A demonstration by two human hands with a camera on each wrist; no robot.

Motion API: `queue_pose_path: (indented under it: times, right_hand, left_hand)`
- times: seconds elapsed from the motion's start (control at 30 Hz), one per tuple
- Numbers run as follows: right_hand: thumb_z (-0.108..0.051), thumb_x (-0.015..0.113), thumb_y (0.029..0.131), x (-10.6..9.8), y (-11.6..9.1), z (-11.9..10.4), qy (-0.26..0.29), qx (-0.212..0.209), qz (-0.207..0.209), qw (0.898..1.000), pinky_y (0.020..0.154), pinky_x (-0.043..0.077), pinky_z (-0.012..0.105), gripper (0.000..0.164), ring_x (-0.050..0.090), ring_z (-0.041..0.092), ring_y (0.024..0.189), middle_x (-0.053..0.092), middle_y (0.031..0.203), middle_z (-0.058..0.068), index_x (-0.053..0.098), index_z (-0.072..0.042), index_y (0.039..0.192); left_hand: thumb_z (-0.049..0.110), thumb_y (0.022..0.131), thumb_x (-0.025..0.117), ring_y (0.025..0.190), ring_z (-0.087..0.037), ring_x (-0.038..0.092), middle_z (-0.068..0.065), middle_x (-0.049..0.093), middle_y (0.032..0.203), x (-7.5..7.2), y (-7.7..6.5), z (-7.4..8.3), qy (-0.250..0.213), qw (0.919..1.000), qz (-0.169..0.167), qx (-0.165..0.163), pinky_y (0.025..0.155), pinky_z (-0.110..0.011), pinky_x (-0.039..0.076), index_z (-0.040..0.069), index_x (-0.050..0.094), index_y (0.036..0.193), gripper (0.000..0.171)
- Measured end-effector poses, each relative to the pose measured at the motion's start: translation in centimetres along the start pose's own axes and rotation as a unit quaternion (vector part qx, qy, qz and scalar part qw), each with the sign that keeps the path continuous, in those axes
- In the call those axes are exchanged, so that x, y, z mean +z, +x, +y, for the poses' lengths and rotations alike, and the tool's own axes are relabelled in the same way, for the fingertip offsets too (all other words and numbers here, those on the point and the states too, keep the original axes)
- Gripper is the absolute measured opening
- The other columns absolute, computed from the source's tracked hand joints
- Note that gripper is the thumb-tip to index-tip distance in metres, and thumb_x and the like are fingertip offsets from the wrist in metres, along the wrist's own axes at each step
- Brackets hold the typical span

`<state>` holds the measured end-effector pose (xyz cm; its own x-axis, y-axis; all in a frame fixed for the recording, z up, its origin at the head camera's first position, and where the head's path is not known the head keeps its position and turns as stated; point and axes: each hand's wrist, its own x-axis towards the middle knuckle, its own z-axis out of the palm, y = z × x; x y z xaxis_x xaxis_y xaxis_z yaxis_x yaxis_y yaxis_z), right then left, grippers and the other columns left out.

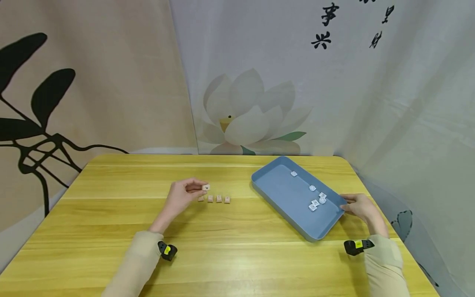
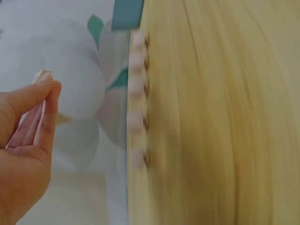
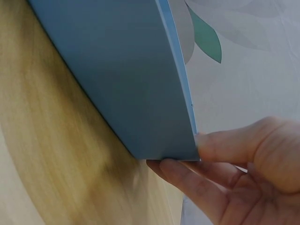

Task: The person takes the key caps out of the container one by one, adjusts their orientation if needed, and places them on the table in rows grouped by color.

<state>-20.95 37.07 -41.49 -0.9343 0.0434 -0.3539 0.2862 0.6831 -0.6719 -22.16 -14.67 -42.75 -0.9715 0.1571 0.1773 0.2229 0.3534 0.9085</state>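
My left hand pinches a small white keycap with a dark mark between thumb and fingertips, raised above the table. Just below it, several pale keycaps stand spaced in a row on the wood; the left wrist view shows this row slightly blurred. A blue-grey rectangular tray lies at an angle on the right, holding several loose white keycaps. At the tray's right corner my right hand grips the rim, its thumb on the edge and its fingers against the outer wall.
The wooden table runs back to a curtain printed with a lotus and dark characters. Black wrist cameras sit on both sleeves. The tray's left corner lies to the right of the keycap row.
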Motion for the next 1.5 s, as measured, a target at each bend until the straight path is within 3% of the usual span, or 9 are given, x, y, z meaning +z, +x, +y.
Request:
queue_pose_path:
  times: [0.13, 0.37, 0.47, 0.6, 0.8, 1.03, 1.5]
  right_hand:
    - [0.000, 0.054, 0.093, 0.0, 0.0, -0.1, -0.002, -0.001, 0.002, 1.000, 0.090, 0.055, 0.039, 0.056, 0.046, 0.049, 0.124, 0.028, 0.140, 0.043, 0.028, 0.017, 0.140]
    - [0.000, 0.054, 0.093, 0.0, 0.0, -0.2, -0.004, 0.002, 0.002, 1.000, 0.091, 0.054, 0.041, 0.056, 0.046, 0.049, 0.124, 0.028, 0.140, 0.043, 0.028, 0.017, 0.140]
    - [0.000, 0.054, 0.093, 0.0, 0.1, -0.2, -0.005, 0.003, 0.003, 1.000, 0.090, 0.054, 0.041, 0.056, 0.047, 0.049, 0.123, 0.029, 0.140, 0.042, 0.028, 0.016, 0.140]
    - [0.000, 0.053, 0.094, 0.0, 0.0, -0.2, -0.004, 0.004, -0.001, 1.000, 0.092, 0.053, 0.041, 0.056, 0.044, 0.049, 0.125, 0.027, 0.141, 0.042, 0.027, 0.017, 0.141]
    - [0.000, 0.052, 0.094, 0.0, -0.2, -0.2, -0.004, -0.001, -0.006, 1.000, 0.092, 0.053, 0.041, 0.056, 0.042, 0.050, 0.126, 0.026, 0.141, 0.043, 0.026, 0.016, 0.141]
    - [0.001, 0.053, 0.093, 0.2, -0.2, -0.2, 0.000, -0.002, -0.002, 1.000, 0.091, 0.054, 0.040, 0.056, 0.044, 0.050, 0.125, 0.028, 0.140, 0.043, 0.028, 0.018, 0.140]
    - [-0.001, 0.053, 0.094, -0.1, -0.2, -0.2, -0.001, -0.002, -0.008, 1.000, 0.091, 0.054, 0.039, 0.057, 0.042, 0.049, 0.127, 0.025, 0.141, 0.043, 0.026, 0.016, 0.141]
  left_hand:
    - [0.002, 0.083, 0.070, 0.095, -0.030, 0.070, -0.022, 0.069, 0.106, -2.0, -0.3, -1.0, 0.045, 0.9986, -0.008, -0.027, 0.071, -0.034, 0.059, 0.001, 0.070, 0.104, 0.021]
    - [0.003, 0.080, 0.073, 0.087, -0.030, 0.070, -0.022, 0.070, 0.101, -4.4, -0.4, -2.5, 0.146, 0.9879, -0.015, -0.051, 0.067, -0.027, 0.058, -0.001, 0.070, 0.100, 0.020]
    - [0.002, 0.079, 0.073, 0.084, -0.028, 0.069, -0.022, 0.070, 0.097, -4.9, -0.4, -2.7, 0.167, 0.9832, -0.018, -0.071, 0.064, -0.027, 0.056, -0.004, 0.070, 0.100, 0.022]
    - [-0.001, 0.077, 0.074, 0.081, -0.023, 0.066, -0.021, 0.070, 0.094, -5.2, -0.3, -3.1, 0.175, 0.9784, -0.031, -0.106, 0.066, -0.028, 0.055, -0.005, 0.069, 0.100, 0.024]
    - [0.000, 0.076, 0.074, 0.084, -0.023, 0.064, -0.019, 0.070, 0.095, -5.2, -0.2, -3.9, 0.186, 0.9731, -0.045, -0.128, 0.067, -0.026, 0.052, -0.005, 0.069, 0.100, 0.025]
    - [0.001, 0.077, 0.074, 0.085, -0.025, 0.061, -0.020, 0.068, 0.095, -5.4, -0.1, -4.0, 0.202, 0.9684, -0.032, -0.143, 0.064, -0.023, 0.046, -0.005, 0.069, 0.100, 0.024]
    - [0.002, 0.078, 0.073, 0.090, -0.029, 0.061, -0.021, 0.067, 0.100, -5.8, -0.1, -3.7, 0.212, 0.9661, -0.042, -0.141, 0.069, -0.029, 0.050, -0.006, 0.067, 0.107, 0.030]
